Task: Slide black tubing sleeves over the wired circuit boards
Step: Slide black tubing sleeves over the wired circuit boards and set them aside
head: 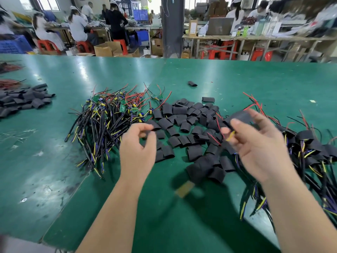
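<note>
On the green table (255,79), a heap of wired boards (113,114) lies left of a pile of loose sleeves (182,121), with sleeved boards (310,148) heaped at right. The left hand (138,143) hovers over the loose pile, fingers curled; whether it pinches anything is unclear. The blurred right hand (255,143) holds a black sleeve (238,116) at its fingertips, red and yellow wires trailing beside the thumb.

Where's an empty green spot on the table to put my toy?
Bare green table lies beyond the sleeve pile, right of the lone sleeve; also between the far-left sleeves and the wired boards. The middle, around both piles, is crowded.
</note>
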The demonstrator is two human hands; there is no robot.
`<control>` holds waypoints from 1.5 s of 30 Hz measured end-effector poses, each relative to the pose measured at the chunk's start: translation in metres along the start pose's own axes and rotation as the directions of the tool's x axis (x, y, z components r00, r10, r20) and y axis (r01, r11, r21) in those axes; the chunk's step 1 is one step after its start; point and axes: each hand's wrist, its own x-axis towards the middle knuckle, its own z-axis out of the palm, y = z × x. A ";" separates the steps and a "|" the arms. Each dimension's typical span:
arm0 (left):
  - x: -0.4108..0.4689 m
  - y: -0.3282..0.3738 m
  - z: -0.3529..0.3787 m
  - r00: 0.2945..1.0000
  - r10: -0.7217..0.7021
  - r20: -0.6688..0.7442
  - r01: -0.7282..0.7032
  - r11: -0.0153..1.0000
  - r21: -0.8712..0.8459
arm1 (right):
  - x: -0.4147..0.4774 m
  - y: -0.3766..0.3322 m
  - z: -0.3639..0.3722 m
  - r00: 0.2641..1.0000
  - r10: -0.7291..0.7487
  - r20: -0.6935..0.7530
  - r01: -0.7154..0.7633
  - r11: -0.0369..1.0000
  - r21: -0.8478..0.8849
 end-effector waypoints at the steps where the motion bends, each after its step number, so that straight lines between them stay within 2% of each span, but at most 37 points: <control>1: 0.006 -0.008 -0.004 0.996 -0.011 -0.089 0.032 0.973 0.230 | 0.001 -0.006 -0.005 0.996 -0.073 -0.057 0.065 0.989 -0.133; 2: 0.011 -0.015 -0.008 0.988 -0.031 -0.148 0.090 0.909 0.407 | 0.002 -0.010 -0.010 0.982 -0.165 -0.095 0.123 0.930 -0.345; 3: 0.015 -0.021 -0.012 0.982 -0.076 -0.175 0.156 0.849 0.505 | 0.004 -0.013 -0.015 0.960 -0.265 -0.091 0.157 0.777 -0.610; 4: 0.019 -0.026 -0.015 0.976 -0.128 -0.176 0.206 0.803 0.560 | 0.006 -0.014 -0.022 0.941 -0.336 -0.047 0.144 0.521 -0.841; 5: 0.021 -0.030 -0.017 0.973 -0.165 -0.159 0.229 0.761 0.607 | 0.006 -0.015 -0.027 0.937 -0.350 0.008 0.098 0.242 -0.965; 6: 0.023 -0.033 -0.018 0.974 -0.188 -0.130 0.226 0.712 0.665 | 0.006 -0.014 -0.030 0.944 -0.329 0.036 0.050 0.032 -0.998; 7: 0.025 -0.037 -0.018 0.974 -0.204 -0.096 0.208 0.657 0.724 | 0.006 -0.012 -0.032 0.953 -0.299 0.054 0.032 -0.078 -0.996; 9: 0.028 -0.041 -0.017 0.973 -0.226 -0.044 0.172 0.586 0.792 | 0.006 -0.007 -0.031 0.951 -0.289 0.112 0.080 -0.119 -0.990; 12: 0.030 -0.042 -0.015 0.976 -0.205 -0.077 0.184 0.577 0.796 | 0.000 0.001 -0.018 0.910 -0.362 0.201 0.199 -0.043 -0.979; 15: 0.031 -0.040 -0.012 0.980 -0.162 -0.113 0.188 0.590 0.785 | -0.006 0.017 -0.005 0.901 -0.312 0.301 0.319 0.007 -0.948; 16: 0.030 -0.038 -0.012 0.980 -0.148 -0.131 0.196 0.637 0.746 | -0.008 0.022 -0.002 0.903 -0.281 0.326 0.348 0.034 -0.937; 18: 0.029 -0.034 -0.014 0.975 -0.136 -0.173 0.211 0.800 0.561 | -0.011 0.028 0.003 0.920 -0.223 0.321 0.354 0.127 -0.927; 20: 0.025 -0.028 -0.016 0.985 -0.095 -0.142 0.131 0.954 0.270 | -0.011 0.030 0.003 0.949 -0.170 0.265 0.304 0.268 -0.914; 21: 0.021 -0.024 -0.017 0.994 -0.037 -0.098 0.052 0.986 0.157 | -0.010 0.030 0.003 0.963 -0.135 0.232 0.266 0.358 -0.895; 22: 0.017 -0.021 -0.016 0.999 0.033 -0.043 -0.029 0.995 0.091 | -0.009 0.030 0.003 0.978 -0.084 0.193 0.209 0.490 -0.847; 24: 0.011 -0.016 -0.013 0.985 0.151 0.086 -0.155 0.987 0.031 | -0.007 0.029 0.005 0.987 0.058 0.147 0.038 0.816 -0.577; 25: 0.009 -0.013 -0.011 0.969 0.200 0.147 -0.205 0.979 0.022 | -0.006 0.028 0.005 0.981 0.118 0.153 -0.048 0.916 -0.397; 26: 0.006 -0.012 -0.008 0.948 0.245 0.203 -0.257 0.966 0.036 | -0.004 0.027 0.005 0.976 0.150 0.161 -0.109 0.965 -0.239; 27: 0.005 -0.012 -0.005 0.926 0.281 0.253 -0.307 0.949 0.071 | -0.002 0.025 0.004 0.974 0.162 0.159 -0.141 0.981 -0.136; 29: 0.002 -0.013 -0.002 0.894 0.306 0.327 -0.376 0.909 0.179 | 0.001 0.021 0.002 0.978 0.156 0.140 -0.150 0.987 -0.053; 33: -0.001 -0.017 0.000 0.879 0.285 0.381 -0.424 0.834 0.352 | 0.003 0.022 0.000 0.989 0.139 0.052 -0.133 0.986 -0.098; 35: -0.002 -0.017 0.000 0.886 0.279 0.371 -0.422 0.816 0.395 | 0.003 0.023 0.000 0.984 0.153 0.087 -0.143 0.984 -0.108; 37: -0.003 -0.012 0.001 0.892 0.294 0.345 -0.418 0.825 0.380 | 0.000 0.023 0.001 0.969 0.184 0.162 -0.166 0.979 -0.117; 39: -0.007 -0.002 0.004 0.868 0.350 0.353 -0.464 0.824 0.325 | -0.003 0.027 0.005 0.950 0.226 0.215 -0.198 0.969 -0.145; 43: -0.018 0.010 0.014 0.718 0.502 0.482 -0.650 0.732 0.206 | -0.011 0.040 0.010 0.925 0.284 0.253 -0.245 0.954 -0.174; 45: -0.023 0.011 0.017 0.690 0.506 0.517 -0.674 0.709 0.207 | -0.010 0.042 0.009 0.921 0.299 0.249 -0.258 0.949 -0.183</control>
